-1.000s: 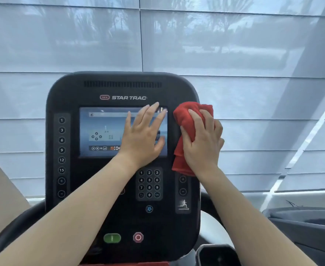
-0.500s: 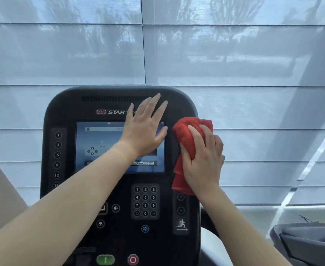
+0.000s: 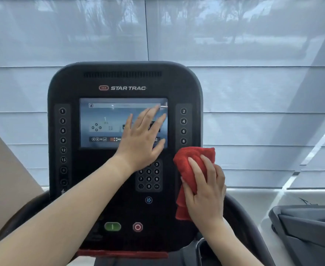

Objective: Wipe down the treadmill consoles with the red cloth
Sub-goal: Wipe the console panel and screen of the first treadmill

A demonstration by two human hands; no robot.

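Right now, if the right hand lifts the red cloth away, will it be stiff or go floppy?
Probably floppy: the red cloth bunches under the right hand and its lower end hangs in folds. Likely light; its looped weave should grip well.

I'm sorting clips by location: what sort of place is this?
Probably a gym or fitness room: a Star Trac treadmill console with numbered keys, green start button and red stop button, beside what looks like another grey machine, facing wide shaded windows.

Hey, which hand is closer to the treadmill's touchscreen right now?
Left. The left hand lies flat over the right half of the touchscreen; the right hand is below and right of it, holding the red cloth against the console.
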